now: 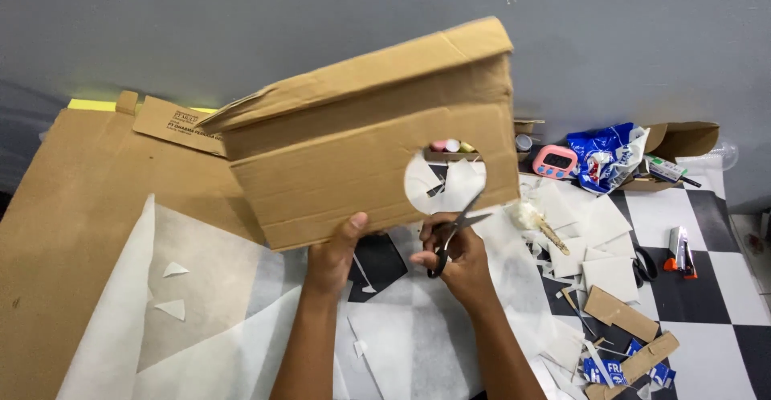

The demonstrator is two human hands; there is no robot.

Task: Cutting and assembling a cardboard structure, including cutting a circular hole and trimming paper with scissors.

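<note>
Holding cardboard box (361, 139) | left hand (333, 255) | right hand (458, 259) gripping scissors (454, 231)

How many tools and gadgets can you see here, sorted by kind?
Scissors, in the right hand: 1
Cardboard box, held by the left hand: 1
Pink timer: 1
Stapler: 1
Total: 4

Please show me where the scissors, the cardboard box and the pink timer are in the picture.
scissors (454, 235), head view, on the blades near the pivot.
cardboard box (337, 159), head view, on its broad front panel.
pink timer (556, 161), head view, on its display face.
</note>
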